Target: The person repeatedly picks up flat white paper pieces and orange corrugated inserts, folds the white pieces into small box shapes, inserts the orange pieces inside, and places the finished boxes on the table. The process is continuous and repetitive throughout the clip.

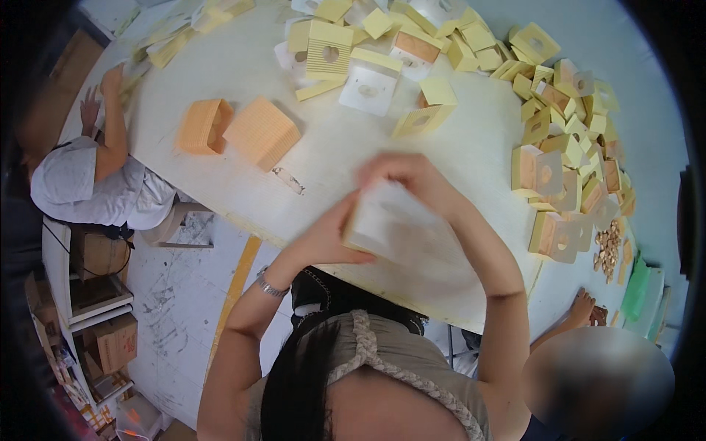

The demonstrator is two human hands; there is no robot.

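Note:
A small yellow cardboard box [382, 217] with its white inner side showing is between my hands, just above the table's near edge. My left hand [327, 231] grips its left side, thumb low along the bottom edge. At the box's top edge, the bent fingers of my right hand [403, 175] close on it, blurred by motion. Farther left lie two stacks of orange ribbed card inserts [263, 134]. Beyond my right hand stands an open yellow box [426, 110] with a cut-out window.
Piles of yellow boxes cover the table's far side [368, 77] and right side [566, 158]. Small copper-coloured pieces [607, 250] lie at the right, near another person's hand [581, 305]. At the far left, a co-worker in a white cap [65, 173] reaches over yellow card pieces.

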